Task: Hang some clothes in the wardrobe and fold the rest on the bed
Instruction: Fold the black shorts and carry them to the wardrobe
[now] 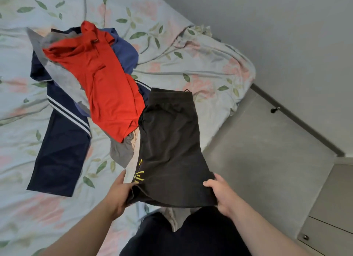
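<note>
No legible text, brand, number or sign anywhere. Only yellow strokes (139,174) printed near the hem of the dark shorts (172,146), partly folded under at the left hand (119,193) and too broken to make out as letters. Plain white stripes (68,110) on the navy garment (59,156), no wording on them.

The red shirt (99,80) covers most of the grey garment (63,78) and blue garment (124,53), and the yellow print (139,176) on the black shorts (172,145) is too folded to read
</note>
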